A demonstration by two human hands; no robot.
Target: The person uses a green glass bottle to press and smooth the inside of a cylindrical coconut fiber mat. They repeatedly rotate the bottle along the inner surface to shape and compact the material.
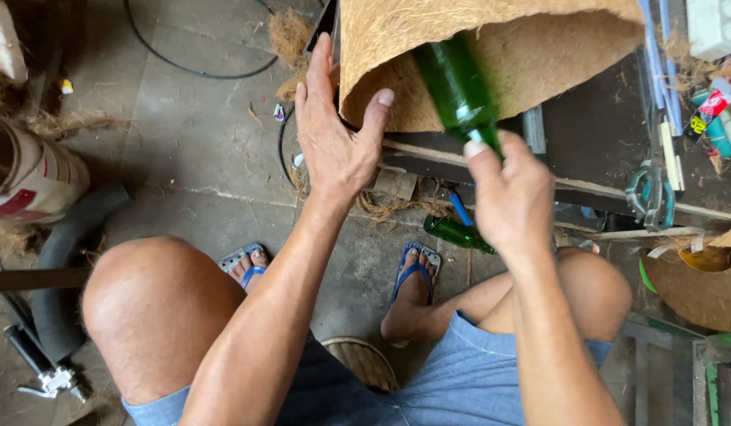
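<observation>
Right hand grips green bottle against coir mat.

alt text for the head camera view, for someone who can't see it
A seated person's right hand holds a green glass bottle by its neck against a curled sheet of brown coconut-fibre matting, which the left hand steadies. Another green bottle lies on the concrete floor near their sandalled feet.

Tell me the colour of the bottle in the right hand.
Dark green glass bottle, held by the right hand; the head view shows it.
</observation>
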